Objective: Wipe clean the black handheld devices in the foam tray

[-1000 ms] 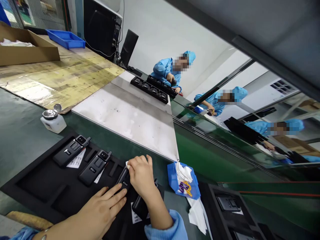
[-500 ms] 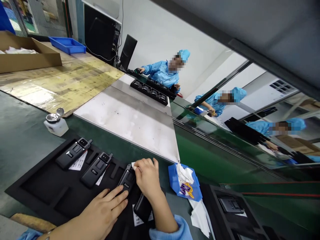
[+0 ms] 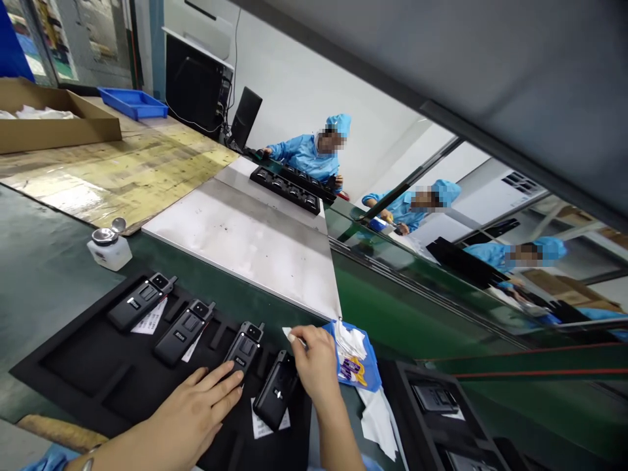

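Note:
Several black two-way radios lie in a black foam tray (image 3: pixel 73 366), some with white printed labels beside them. My left hand (image 3: pixel 196 405) rests on the lower end of the third radio (image 3: pixel 244 347), fingers stretched out flat. Just right of that radio lies another radio (image 3: pixel 276 396), turned with a different face up. Above its upper end, my right hand (image 3: pixel 314 356) pinches a small white wipe (image 3: pixel 287 333), mostly hidden by the fingers. Farther left in the tray are two more radios, one radio (image 3: pixel 180 335) in the middle and one radio (image 3: pixel 140 304) at the far left.
A blue bin (image 3: pixel 373 373) with white wipes stands right of my right hand. A second foam tray (image 3: pixel 417 432) sits at lower right. A white dispenser bottle (image 3: pixel 110 252) stands behind the left tray. Co-workers in blue sit beyond the white board (image 3: pixel 245 242).
My right hand has moved right, off the upper end of the third radio, with the white wipe. The radio to its right is now more visible. My left hand stays put.

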Available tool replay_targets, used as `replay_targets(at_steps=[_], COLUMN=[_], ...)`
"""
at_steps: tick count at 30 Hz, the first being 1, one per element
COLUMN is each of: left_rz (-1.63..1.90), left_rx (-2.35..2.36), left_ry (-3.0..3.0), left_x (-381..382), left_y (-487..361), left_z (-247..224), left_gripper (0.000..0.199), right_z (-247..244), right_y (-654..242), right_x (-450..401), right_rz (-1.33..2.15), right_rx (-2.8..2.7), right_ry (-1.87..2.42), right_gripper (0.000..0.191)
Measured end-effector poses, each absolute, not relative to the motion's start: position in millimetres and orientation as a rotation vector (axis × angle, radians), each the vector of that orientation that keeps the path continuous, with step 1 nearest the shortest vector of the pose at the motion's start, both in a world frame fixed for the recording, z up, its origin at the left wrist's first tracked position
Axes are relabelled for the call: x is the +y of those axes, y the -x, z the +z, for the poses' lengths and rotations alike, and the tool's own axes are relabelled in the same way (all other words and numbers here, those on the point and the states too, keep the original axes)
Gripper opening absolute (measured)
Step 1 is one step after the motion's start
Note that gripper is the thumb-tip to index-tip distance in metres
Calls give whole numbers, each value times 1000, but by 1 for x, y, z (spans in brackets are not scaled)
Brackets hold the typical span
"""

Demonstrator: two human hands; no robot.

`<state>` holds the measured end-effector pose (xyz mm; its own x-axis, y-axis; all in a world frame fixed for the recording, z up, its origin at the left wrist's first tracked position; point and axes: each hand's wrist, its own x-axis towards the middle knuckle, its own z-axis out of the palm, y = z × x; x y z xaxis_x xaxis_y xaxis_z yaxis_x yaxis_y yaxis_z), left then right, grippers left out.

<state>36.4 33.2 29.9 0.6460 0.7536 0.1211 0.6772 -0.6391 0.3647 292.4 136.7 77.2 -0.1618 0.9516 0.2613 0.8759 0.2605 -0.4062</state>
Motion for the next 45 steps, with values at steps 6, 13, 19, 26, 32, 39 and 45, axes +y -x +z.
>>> replay_targets(at_steps=[6,13,19,26,32,39,45], left_rz=[403,250,217,208,205,175,168], left_rx=[981,850,848,868,867,864,880], left_ry=[-2649,-2587,-2543,-2507,-2531,-2493,-2489], left_x=[21,18,19,19,21,22,23], left_y=[-63,-105,-101,-103,-104,-105,-104], left_z=[28,27,30,39,41,42,44], left_gripper=[64,69,74,79,74,76,75], right_z=[69,71,76,72,75,74,75], right_y=[-342,-315,-306,-331,-313,-331,-317], right_x=[82,85,108,90,109,99,112], right_rz=[248,309,247,350,318,327,318], right_rx=[-2003,-2180,-2285,-2209,-2347,-2283,-2355], right_ry=[1689,1642,1665,1693,1593,1633,1556], right_gripper=[19,20,20,21,18,20,18])
